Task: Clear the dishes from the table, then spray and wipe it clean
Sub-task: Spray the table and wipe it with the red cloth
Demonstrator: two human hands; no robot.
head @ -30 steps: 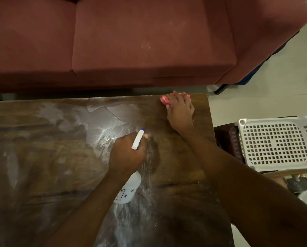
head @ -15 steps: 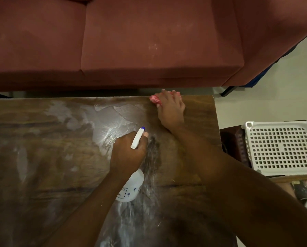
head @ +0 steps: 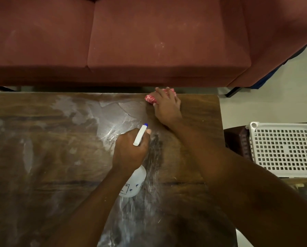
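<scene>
So ur right hand (head: pixel 168 107) clutches the cloth (head: pixel 150 98) at table's (head: pixel 24 175) far edge, smear's (head: pixel 113 111) just left; left hand (head: pixel 129 150) grips spray bottle (head: pixel 134 184).

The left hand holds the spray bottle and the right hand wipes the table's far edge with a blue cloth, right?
Not quite: the head view shows the cloth is pink-red, not blue. The left hand holds the spray bottle, and the right hand holds the cloth at the table's far edge.
</scene>
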